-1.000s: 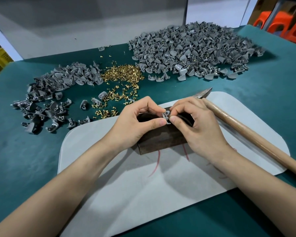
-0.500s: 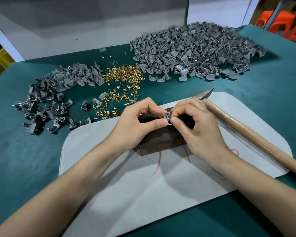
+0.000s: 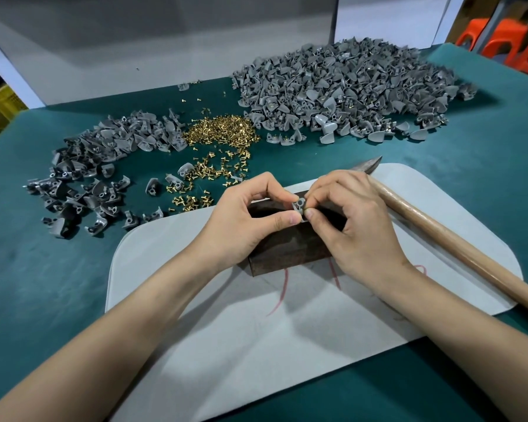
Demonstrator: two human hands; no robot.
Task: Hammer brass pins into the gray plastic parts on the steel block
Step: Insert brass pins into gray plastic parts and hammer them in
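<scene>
Head: gray part (image 3: 299,205) at left hand (image 3: 241,223) fingertips (image 3: 291,220).

Small assembly workshop: heaped gray plastic parts (image 3: 348,86) and loose brass pins (image 3: 223,132) beyond the steel block (image 3: 287,249), hammer (image 3: 439,239) beside it.

The left hand (image 3: 241,220) and right hand (image 3: 357,226) meet over the steel block (image 3: 287,254), pinching one gray part (image 3: 297,205) and covering the block's top. A hammer (image 3: 454,248) lies aslant just beside the right hand, barring the right edge of the white mat (image 3: 256,345). Open room lies on the mat between the forearms and on the green tabletop (image 3: 43,284) at left; loose brass pins (image 3: 220,132) and two heaps of gray parts (image 3: 348,83) fill the far side.
</scene>
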